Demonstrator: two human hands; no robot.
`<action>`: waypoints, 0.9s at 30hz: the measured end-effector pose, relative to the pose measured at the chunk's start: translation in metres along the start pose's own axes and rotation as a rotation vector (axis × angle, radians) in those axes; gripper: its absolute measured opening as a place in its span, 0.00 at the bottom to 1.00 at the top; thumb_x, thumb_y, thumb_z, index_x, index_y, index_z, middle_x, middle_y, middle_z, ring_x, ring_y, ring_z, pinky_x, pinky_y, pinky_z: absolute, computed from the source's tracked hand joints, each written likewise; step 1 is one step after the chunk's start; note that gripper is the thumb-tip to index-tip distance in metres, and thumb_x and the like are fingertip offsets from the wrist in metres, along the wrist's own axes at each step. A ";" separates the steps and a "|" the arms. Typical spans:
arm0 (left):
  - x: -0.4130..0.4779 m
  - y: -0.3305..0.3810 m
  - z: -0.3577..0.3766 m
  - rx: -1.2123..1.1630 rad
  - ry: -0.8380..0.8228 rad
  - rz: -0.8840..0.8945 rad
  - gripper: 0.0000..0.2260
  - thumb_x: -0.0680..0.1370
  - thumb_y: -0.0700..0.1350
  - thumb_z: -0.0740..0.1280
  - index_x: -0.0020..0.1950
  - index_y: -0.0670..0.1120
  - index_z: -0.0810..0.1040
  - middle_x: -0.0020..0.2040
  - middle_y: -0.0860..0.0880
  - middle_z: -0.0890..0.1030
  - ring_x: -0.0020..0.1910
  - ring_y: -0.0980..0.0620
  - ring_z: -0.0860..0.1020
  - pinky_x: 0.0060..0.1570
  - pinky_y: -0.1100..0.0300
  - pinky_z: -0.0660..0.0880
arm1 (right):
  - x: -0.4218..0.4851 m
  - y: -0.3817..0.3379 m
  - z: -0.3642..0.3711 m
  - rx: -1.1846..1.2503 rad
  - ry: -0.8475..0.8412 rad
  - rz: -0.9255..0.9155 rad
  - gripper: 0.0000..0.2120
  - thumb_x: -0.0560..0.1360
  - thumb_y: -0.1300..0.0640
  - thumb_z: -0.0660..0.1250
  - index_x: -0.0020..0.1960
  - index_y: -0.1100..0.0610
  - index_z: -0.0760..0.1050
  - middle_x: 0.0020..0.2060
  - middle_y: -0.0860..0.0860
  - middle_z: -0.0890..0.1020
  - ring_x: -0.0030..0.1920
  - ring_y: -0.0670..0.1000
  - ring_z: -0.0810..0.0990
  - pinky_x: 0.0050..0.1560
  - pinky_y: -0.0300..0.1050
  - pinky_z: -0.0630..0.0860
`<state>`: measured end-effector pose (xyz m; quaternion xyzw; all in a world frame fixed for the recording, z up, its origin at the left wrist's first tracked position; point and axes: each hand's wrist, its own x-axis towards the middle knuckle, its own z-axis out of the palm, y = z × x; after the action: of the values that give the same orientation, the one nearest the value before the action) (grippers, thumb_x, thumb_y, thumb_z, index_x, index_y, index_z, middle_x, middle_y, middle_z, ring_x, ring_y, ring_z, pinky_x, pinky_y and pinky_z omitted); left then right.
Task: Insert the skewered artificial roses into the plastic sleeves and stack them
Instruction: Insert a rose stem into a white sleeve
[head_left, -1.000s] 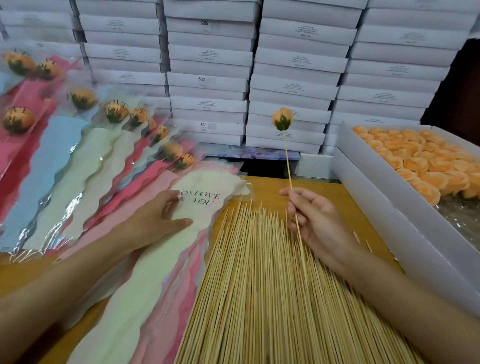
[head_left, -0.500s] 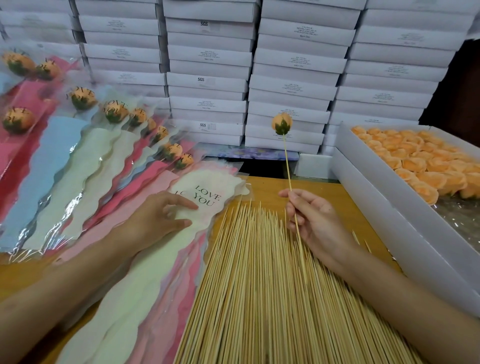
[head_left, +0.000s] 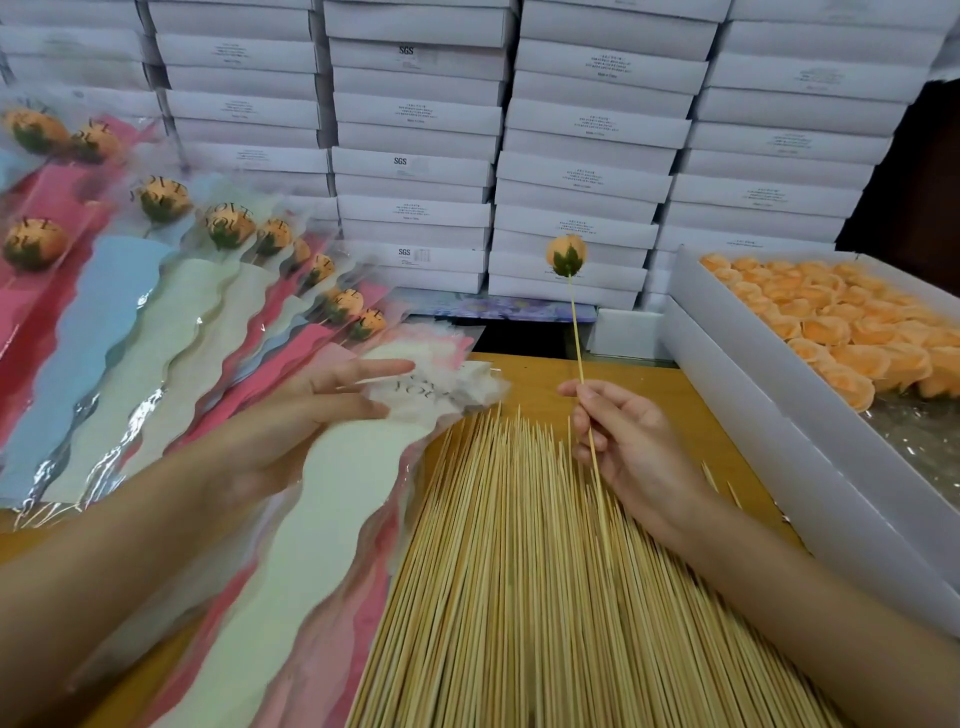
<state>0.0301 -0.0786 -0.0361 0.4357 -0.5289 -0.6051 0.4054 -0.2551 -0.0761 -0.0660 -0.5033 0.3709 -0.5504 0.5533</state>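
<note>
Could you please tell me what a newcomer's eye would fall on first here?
Probably the single skewered rose held upright mid-scene, pinched by the right hand above the pile of bamboo skewers. Next, the open box of orange rose heads at right and the fanned row of sleeved roses at left, where the left hand rests on the top sleeve.
</note>
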 end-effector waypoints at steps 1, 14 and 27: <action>-0.002 0.001 0.002 -0.009 -0.058 -0.037 0.22 0.70 0.35 0.68 0.60 0.52 0.82 0.51 0.42 0.84 0.30 0.51 0.82 0.24 0.64 0.76 | 0.000 0.000 0.000 0.000 0.001 0.001 0.09 0.81 0.60 0.60 0.55 0.59 0.78 0.29 0.46 0.74 0.28 0.42 0.68 0.31 0.35 0.71; -0.014 -0.003 0.019 0.180 -0.748 -0.130 0.26 0.76 0.38 0.71 0.73 0.44 0.70 0.55 0.41 0.81 0.53 0.48 0.81 0.53 0.57 0.77 | 0.001 0.000 -0.001 0.013 0.078 0.011 0.09 0.82 0.61 0.59 0.53 0.59 0.79 0.29 0.47 0.74 0.28 0.42 0.68 0.30 0.35 0.70; -0.009 -0.021 0.037 0.180 -0.175 -0.041 0.22 0.69 0.35 0.76 0.61 0.46 0.79 0.59 0.41 0.80 0.54 0.32 0.79 0.58 0.38 0.75 | 0.001 0.003 -0.003 -0.047 0.075 0.027 0.10 0.81 0.60 0.59 0.54 0.58 0.79 0.29 0.46 0.75 0.28 0.42 0.70 0.32 0.37 0.71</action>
<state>-0.0032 -0.0575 -0.0542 0.4269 -0.6053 -0.5989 0.3045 -0.2571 -0.0774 -0.0698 -0.4902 0.4108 -0.5525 0.5346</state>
